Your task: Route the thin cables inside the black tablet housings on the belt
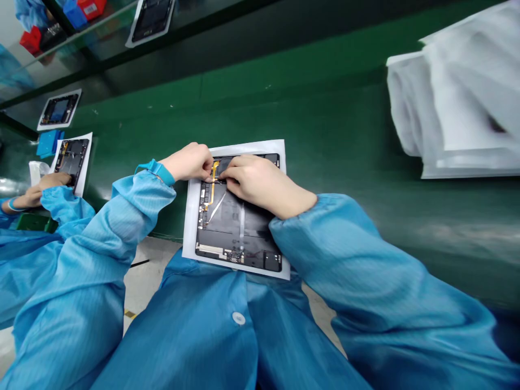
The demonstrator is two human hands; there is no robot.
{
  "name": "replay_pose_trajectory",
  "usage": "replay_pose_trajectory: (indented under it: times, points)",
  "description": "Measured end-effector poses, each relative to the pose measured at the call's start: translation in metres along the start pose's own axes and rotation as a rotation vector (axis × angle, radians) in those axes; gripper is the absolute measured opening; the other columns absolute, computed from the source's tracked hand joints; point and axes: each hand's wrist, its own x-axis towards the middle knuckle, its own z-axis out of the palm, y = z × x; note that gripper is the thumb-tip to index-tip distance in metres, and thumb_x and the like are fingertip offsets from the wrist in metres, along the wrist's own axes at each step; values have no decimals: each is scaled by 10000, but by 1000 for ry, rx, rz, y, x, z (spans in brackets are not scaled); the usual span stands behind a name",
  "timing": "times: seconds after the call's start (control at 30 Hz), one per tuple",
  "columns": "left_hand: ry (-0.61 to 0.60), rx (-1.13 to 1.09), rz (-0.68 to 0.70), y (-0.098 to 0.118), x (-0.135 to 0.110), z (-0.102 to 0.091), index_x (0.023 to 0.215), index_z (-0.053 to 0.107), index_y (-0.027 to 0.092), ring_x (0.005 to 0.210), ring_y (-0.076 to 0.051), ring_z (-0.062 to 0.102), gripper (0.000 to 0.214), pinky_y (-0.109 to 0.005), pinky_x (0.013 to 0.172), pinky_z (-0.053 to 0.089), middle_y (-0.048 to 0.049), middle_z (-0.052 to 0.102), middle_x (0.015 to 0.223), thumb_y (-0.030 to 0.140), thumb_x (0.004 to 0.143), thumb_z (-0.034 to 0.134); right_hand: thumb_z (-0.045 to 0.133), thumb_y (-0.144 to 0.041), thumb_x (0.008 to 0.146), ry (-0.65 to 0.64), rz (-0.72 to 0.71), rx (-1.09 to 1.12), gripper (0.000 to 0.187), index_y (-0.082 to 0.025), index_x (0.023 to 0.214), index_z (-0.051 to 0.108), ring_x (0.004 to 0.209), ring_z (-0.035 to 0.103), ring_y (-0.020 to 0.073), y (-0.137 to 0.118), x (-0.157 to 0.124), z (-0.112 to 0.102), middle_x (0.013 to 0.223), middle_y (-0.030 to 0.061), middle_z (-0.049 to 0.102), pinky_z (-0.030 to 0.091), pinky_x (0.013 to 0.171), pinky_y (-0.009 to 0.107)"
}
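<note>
An opened tablet housing [255, 238], black inside, lies on a white sheet [189, 233] at the bench's near edge. An orange flex cable [212, 192] runs along its left side. My left hand [194, 162] is closed in a pinch at the upper left of the housing, fingertips by the cable. My right hand [258, 181] comes over from the right, thumb and fingers pressed together close to the left fingertips. What either pinch holds is hidden. A slim pale strip [217, 208] slants below the right fingers; I cannot tell whether it is a tool or a wire.
White foam sleeves [459, 108] are piled at the right on the green bench [325, 108]. At the left, a co-worker's hands [40, 189] are at another opened tablet [73, 157]. More housings lie farther back, one on a raised shelf [114, 51]. Red bins [91, 8] stand beyond.
</note>
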Motion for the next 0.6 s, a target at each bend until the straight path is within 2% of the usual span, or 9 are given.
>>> replay_pose_trajectory:
  times: [0.33, 0.6]
  points:
    - [18, -81, -56, -4, 0, 2, 676, 768, 134, 607, -135, 518, 140, -283, 669, 345, 2, 635, 575, 250, 714, 838, 536, -143, 918, -34, 9, 2, 287, -147, 1008, 809, 913, 658, 260, 2, -1, -2, 971, 129, 737, 508, 849, 375]
    - [-8, -146, -35, -10, -3, -2, 637, 747, 154, 576, -105, 522, 142, -261, 638, 349, 34, 631, 563, 252, 711, 818, 535, -144, 930, -52, 4, 18, 275, -135, 998, 801, 926, 663, 264, 0, 1, -6, 985, 139, 738, 508, 865, 380]
